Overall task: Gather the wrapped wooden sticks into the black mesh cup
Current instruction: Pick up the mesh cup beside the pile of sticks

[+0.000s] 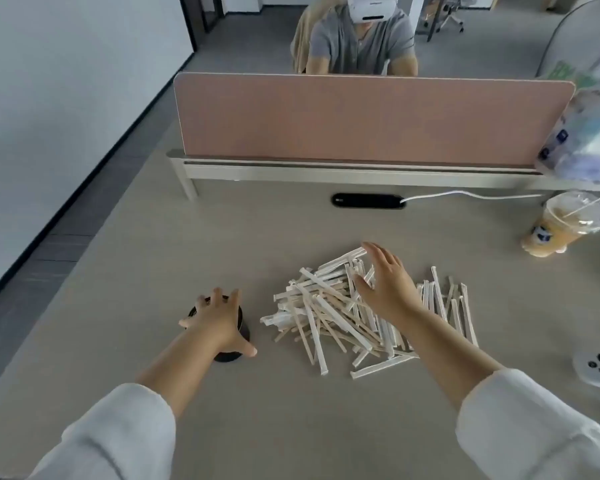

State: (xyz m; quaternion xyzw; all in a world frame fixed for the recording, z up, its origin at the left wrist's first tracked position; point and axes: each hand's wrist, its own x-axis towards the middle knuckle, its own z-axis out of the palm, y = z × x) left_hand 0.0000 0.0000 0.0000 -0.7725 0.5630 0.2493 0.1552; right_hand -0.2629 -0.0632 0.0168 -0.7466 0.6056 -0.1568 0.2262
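A loose heap of paper-wrapped wooden sticks (329,317) lies on the desk in front of me. My right hand (387,282) hovers over the heap's upper right part, fingers spread, holding nothing. To the left stands the black mesh cup (243,329), mostly hidden under my left hand (219,322), which is spread over its top with fingers apart. Whether the palm touches the rim cannot be told. The cup's inside is hidden.
A pink divider panel (371,119) closes the desk's far side, with a person in a headset seated behind it. An iced drink in a plastic cup (565,226) and plastic bags (586,140) sit at the right. A white controller (598,367) lies near the right edge.
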